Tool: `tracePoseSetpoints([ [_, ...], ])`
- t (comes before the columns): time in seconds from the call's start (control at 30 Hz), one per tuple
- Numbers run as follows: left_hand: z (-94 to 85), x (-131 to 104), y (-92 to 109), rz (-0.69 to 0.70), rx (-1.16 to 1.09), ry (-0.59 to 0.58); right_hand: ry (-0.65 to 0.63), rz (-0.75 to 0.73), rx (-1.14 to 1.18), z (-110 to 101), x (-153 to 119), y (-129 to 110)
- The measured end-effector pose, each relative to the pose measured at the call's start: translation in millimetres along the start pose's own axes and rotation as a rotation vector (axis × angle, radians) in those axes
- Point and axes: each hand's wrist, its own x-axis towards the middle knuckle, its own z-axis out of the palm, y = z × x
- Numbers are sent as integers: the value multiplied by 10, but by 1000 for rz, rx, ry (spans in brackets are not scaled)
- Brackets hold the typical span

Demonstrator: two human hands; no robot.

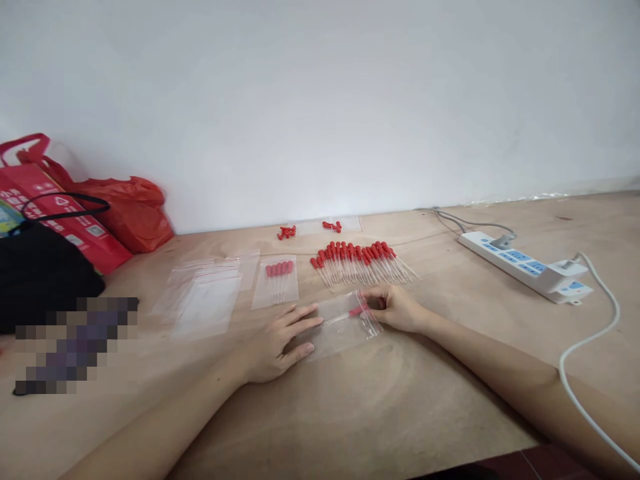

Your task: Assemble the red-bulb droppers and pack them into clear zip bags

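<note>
A transparent zip-lock bag [327,340] lies in front of me on the table. My left hand [287,340] rests at its left side, fingers spread and fingertips touching the plastic. At the bag's mouth, my right hand [395,308] is closed in a pinch around the red bulb of a dropper [356,311], whose thin pale tube points left inside the bag. Behind the hands a row of droppers with red bulbs [360,260] is laid out, tubes towards me. To their left, another bag holding several droppers [277,277] lies flat.
Flat bags [210,293] overlap at the left. Loose red bulbs [287,232] lie near the wall. A white power strip [520,263] with plugs and a cable [585,347] sits right. Red bags [133,207], a black cloth item [45,273] and a blurred-out object [75,347] are far left.
</note>
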Motion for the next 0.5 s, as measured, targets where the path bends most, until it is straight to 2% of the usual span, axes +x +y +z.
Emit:
tracePoseSetpoints([
  [0.13,5,-7,-8,9,-8,12,4,54,173,-1,2,36],
  [0.3,-4,2,9,14,-8,10,50,107,232,26,6,69],
  [0.5,-55,24,77,14,-52,17,98,-4,128,18,3,62],
])
